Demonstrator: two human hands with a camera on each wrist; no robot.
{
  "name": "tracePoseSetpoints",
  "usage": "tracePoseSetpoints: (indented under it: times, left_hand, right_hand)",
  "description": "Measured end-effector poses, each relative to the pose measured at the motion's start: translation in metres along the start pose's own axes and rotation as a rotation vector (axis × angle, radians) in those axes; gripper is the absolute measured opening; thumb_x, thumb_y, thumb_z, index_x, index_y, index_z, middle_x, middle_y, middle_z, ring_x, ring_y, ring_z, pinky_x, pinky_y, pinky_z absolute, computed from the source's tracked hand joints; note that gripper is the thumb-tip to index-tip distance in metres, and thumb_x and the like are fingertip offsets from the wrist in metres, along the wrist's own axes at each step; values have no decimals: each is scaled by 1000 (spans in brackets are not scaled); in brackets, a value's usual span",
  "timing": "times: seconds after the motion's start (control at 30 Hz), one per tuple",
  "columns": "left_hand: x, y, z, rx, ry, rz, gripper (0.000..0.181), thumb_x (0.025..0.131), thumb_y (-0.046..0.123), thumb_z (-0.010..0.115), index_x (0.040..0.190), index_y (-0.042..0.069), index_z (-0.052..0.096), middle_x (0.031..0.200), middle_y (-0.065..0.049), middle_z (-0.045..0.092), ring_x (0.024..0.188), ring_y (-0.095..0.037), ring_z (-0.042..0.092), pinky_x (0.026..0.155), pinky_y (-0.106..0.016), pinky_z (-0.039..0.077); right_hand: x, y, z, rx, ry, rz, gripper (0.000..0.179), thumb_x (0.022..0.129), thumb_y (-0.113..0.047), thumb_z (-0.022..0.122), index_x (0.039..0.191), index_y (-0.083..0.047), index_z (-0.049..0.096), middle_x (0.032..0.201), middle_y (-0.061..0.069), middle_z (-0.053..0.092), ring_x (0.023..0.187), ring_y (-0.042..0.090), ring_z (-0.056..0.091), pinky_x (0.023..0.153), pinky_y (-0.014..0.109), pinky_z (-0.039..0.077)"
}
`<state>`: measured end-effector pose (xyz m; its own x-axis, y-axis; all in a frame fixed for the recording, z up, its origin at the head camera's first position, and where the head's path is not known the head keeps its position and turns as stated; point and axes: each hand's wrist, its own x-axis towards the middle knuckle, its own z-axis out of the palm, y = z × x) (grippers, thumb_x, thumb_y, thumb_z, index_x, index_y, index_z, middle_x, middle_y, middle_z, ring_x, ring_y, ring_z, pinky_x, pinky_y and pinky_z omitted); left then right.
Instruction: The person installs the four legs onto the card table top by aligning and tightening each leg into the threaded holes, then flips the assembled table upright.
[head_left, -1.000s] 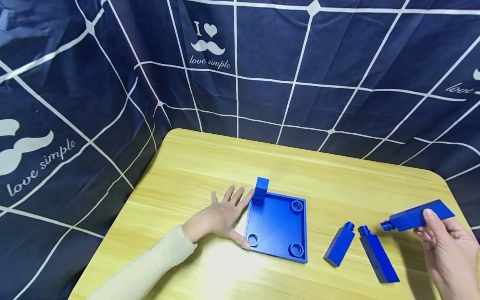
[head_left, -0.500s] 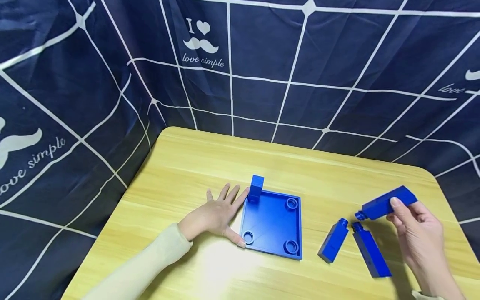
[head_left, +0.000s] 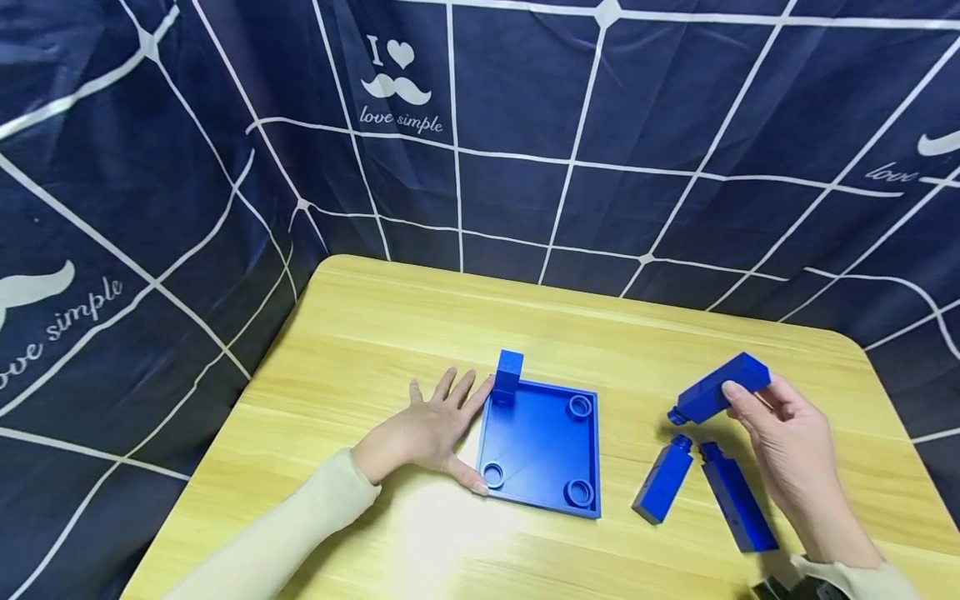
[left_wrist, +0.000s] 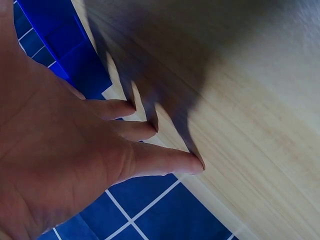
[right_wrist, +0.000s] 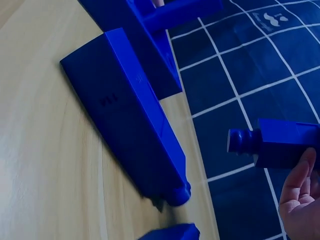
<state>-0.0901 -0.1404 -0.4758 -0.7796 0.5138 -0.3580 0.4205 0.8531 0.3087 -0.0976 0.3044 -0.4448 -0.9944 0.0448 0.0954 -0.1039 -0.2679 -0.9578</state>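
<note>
My left hand (head_left: 426, 433) lies spread along the left edge of a blue square tabletop (head_left: 536, 442), its thumb and a finger touching the rim. One blue leg (head_left: 508, 375) stands upright at the tabletop's far left corner; round threaded sockets show at the other corners. My right hand (head_left: 787, 433) pinches another blue leg (head_left: 716, 390) between thumb and fingers, above the table, its threaded end pointing left and down. Below it lie two more legs, a shorter-looking one (head_left: 663, 483) and one angled to the right (head_left: 738, 500). In the right wrist view the held leg (right_wrist: 285, 140) shows its threads.
The wooden table (head_left: 390, 333) has rounded far corners. Dark blue cloth (head_left: 525, 100) with white lines hangs behind it and at the left. A black object (head_left: 802, 588) sits at the right wrist, at the lower frame edge.
My right hand has carried its leg leftward and slightly upward, from the right side to above the two lying legs. The left hand stays on the tabletop; the whole view shifts slightly.
</note>
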Motion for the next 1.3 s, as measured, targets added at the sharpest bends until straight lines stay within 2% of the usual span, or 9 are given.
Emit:
tracePoseSetpoints:
  times: [0.17,0.23,0.37,0.4,0.47,0.57,0.9,1.1,1.3]
  left_hand:
    - [-3,-3,-1,0,3,-6,152,73,85,81,176,19,-9,181,-21,0,164,-49,-3,111,-91,10]
    - [-4,-3,-1,5,0,-8,152,73,85,81,176,19,-9,181,-21,0,164,-49,-3,111,-91,10]
    - [-5,-3,0,9,-11,-7,152,73,86,80,176,19,-9,181,-22,0,164,-49,-2,111,-91,10]
    - [-4,-3,0,12,-14,-7,152,73,87,80,176,19,-9,181,-22,0,164,-49,-2,111,-91,10]
    - [-4,-3,0,21,-16,-10,153,72,87,80,176,19,-9,181,-22,1,164,-49,-1,111,-91,11]
    - [-3,-3,0,39,-12,-20,154,71,88,80,177,19,-7,181,-21,3,164,-49,1,111,-91,14]
    - [-2,-2,0,46,-23,-20,153,70,89,79,177,20,-7,181,-22,3,164,-49,2,110,-91,14]
    - [-1,-1,-2,55,-22,-27,154,70,89,79,177,20,-8,181,-21,3,164,-49,3,110,-91,14]
    - [1,0,-3,63,-21,-19,154,70,90,78,177,19,-7,181,-21,4,164,-49,3,109,-91,16]
  right_hand:
    - [5,3,15,-88,-46,49,33,108,2,66,139,-6,71,115,1,77,99,11,70,85,20,59]
    - [5,5,22,-132,-55,70,32,108,0,66,139,-9,72,109,-2,77,92,9,70,73,15,56]
    - [5,10,31,-137,-72,76,32,108,1,66,137,-9,72,106,-1,77,87,10,69,71,16,56]
    - [5,11,33,-135,-76,73,31,108,1,65,137,-9,73,107,-1,77,88,10,69,72,17,56]
    - [5,13,36,-125,-87,65,32,108,2,64,138,-8,72,112,0,78,95,11,71,85,21,58]
    - [6,15,43,-167,-89,65,31,108,-1,67,137,-8,72,112,-1,79,98,11,71,87,21,57]
    - [9,24,69,-343,-105,64,27,105,-9,76,131,-14,74,97,-4,79,89,7,71,85,19,57]
    - [9,32,77,-378,-142,82,31,106,-13,75,137,-11,72,95,-4,74,88,9,67,87,19,56]
    - [7,39,81,-419,-140,81,31,105,-14,77,136,-9,72,86,-4,65,82,14,60,81,23,52]
